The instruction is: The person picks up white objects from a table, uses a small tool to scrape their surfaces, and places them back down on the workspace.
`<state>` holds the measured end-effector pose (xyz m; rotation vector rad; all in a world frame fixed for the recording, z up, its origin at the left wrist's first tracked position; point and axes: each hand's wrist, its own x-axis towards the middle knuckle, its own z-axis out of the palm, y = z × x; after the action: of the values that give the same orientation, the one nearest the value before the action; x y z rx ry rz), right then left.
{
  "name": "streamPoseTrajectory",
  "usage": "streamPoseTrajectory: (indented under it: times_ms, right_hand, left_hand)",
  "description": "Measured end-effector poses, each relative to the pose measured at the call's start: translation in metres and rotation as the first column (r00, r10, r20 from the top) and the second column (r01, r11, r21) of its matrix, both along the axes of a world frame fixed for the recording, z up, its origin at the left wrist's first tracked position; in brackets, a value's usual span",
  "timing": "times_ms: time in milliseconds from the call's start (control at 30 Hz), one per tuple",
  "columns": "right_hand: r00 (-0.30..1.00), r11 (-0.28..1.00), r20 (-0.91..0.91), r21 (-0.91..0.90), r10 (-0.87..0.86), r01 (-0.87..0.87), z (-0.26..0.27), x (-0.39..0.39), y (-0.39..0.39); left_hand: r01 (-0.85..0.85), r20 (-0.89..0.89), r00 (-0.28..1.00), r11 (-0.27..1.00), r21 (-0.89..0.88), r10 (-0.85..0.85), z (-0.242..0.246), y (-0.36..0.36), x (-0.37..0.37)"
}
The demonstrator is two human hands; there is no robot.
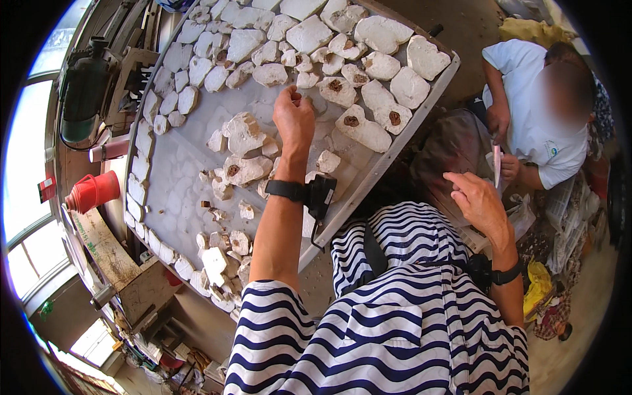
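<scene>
White, chalky lumps lie over a grey, dusty tabletop (192, 148); some have brown, crumbly hollows. My left hand (295, 116) is over the table with its fingers curled, close below a small white lump (307, 80). Whether it pinches something is hidden by the fingers. Nearby on its left is a loose pile with a large jagged white lump (244, 134). My right hand (474, 200) hangs off the table's right side, fingers partly spread, with nothing seen in it. Each wrist wears a black strap with a small device.
A co-worker (543, 113) in a white shirt sits at the right, holding a pale strip-like object (496, 163). The table's metal edge (390, 158) runs between us. At the left stand a red thermos flask (94, 191) and a dark green machine (81, 94). Yellow plastic (537, 286) lies at lower right.
</scene>
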<state>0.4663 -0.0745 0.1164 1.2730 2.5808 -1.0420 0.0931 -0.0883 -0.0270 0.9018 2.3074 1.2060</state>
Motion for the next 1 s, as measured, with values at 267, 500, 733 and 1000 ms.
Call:
streamPoseTrajectory:
  times_ms: [267,500,733,1000]
  right_hand:
    - [1.000,0.999,-0.025,0.046,0.006,-0.005,-0.002,0.000,-0.004]
    - [1.000,1.000,0.008,-0.009,0.011,-0.011,0.003,-0.003,-0.002]
    - [1.000,1.000,0.009,0.004,-0.001,0.001,-0.002,0.004,-0.001]
    - [1.000,1.000,-0.001,-0.013,0.001,-0.001,0.000,0.000,0.000]
  left_hand:
    - [0.018,0.185,0.982,0.995,0.099,-0.036,-0.004,0.017,0.005]
    - [0.011,0.255,0.966,0.990,0.140,-0.046,0.003,0.014,0.004]
    - [-0.033,-0.270,0.962,0.999,0.003,0.032,0.061,-0.014,-0.008]
    - [-0.108,-0.623,0.780,0.964,-0.243,-0.069,0.061,-0.042,-0.061]
